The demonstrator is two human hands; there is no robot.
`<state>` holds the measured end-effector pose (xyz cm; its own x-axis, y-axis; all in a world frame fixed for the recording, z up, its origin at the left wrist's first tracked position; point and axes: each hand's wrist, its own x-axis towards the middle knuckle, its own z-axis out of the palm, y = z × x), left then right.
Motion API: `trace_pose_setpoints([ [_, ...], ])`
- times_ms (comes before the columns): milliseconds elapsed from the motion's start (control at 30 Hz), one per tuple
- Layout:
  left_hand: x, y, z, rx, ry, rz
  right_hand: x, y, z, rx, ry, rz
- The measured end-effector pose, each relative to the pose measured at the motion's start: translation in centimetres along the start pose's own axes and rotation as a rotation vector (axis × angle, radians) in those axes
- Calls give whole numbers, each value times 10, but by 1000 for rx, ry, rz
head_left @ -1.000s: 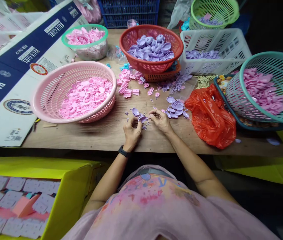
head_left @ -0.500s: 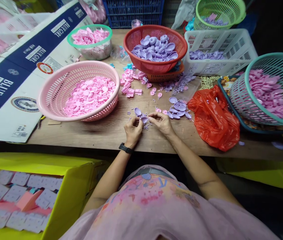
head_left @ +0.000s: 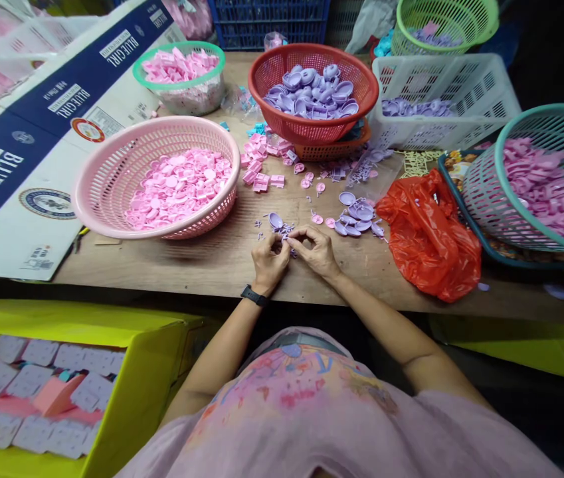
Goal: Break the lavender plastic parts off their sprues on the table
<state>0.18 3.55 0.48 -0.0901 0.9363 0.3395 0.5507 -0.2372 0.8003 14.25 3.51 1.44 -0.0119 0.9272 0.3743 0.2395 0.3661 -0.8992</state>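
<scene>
Purple piece point(head_left: 284, 238) sits half-hidden at 12 o'clock, pinched in the left hand point(head_left: 268, 260). I see the right hand point(head_left: 315, 253) has come in to meet it, both now at work; that grip's hold, I can't tell.

And it's tight in the middle — left hand point(head_left: 268, 260) and right hand point(head_left: 317, 251) sit fingertip to fingertip, blocking the way between them! Look left: bare wooden tabletop point(head_left: 202, 275) runs along the front edge, a fine low lane beneath the pink basket point(head_left: 105, 176), whose broad rim bars anything farther out. Straight ahead, a narrow channel slips up past that basket, then hits loose pink pieces point(head_left: 262, 182) and the big red basket point(head_left: 314, 129) behind them. To the right, purple oval pieces point(head_left: 359, 216) crowd the path, the red plastic bag point(head_left: 431, 232) walls it off — yet bare wood opens between bag and right forearm.
</scene>
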Motion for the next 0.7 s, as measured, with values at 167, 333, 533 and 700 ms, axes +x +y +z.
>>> trace_pose_setpoints([
  [167,0,0,1,-19,13,-10,-1,4,1,23,28,10],
  [333,-1,-4,2,-21,11,10,-2,5,3,-20,43,38],
  [533,-5,-9,4,187,0,123,-4,1,1,-126,59,-12],
  [700,-8,-14,9,295,22,222,-5,3,1,-75,56,-8],
])
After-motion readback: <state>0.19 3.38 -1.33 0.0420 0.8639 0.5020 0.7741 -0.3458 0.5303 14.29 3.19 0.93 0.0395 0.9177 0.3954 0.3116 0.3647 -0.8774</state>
